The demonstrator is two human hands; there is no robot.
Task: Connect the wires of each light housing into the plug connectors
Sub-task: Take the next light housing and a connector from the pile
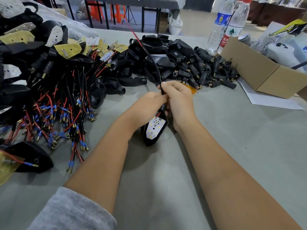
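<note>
- The light housing (155, 130) stands tilted at the middle of the grey table (232, 138), its white LED board (155, 126) facing up, its far end between my hands.
- My right hand (178, 100) curls round the housing's black wire (153, 63), which rises away toward the far side with a red wire (135, 36).
- My left hand (149, 103) pinches at the same spot, fingertips touching the right hand.
- Wired housings (49, 80) pile up on the left; black plug connectors (207, 72) heap on the far side, right of them a cardboard box (259, 72).

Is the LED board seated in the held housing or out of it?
Seated: the white LED board lies face up inside the black housing.
</note>
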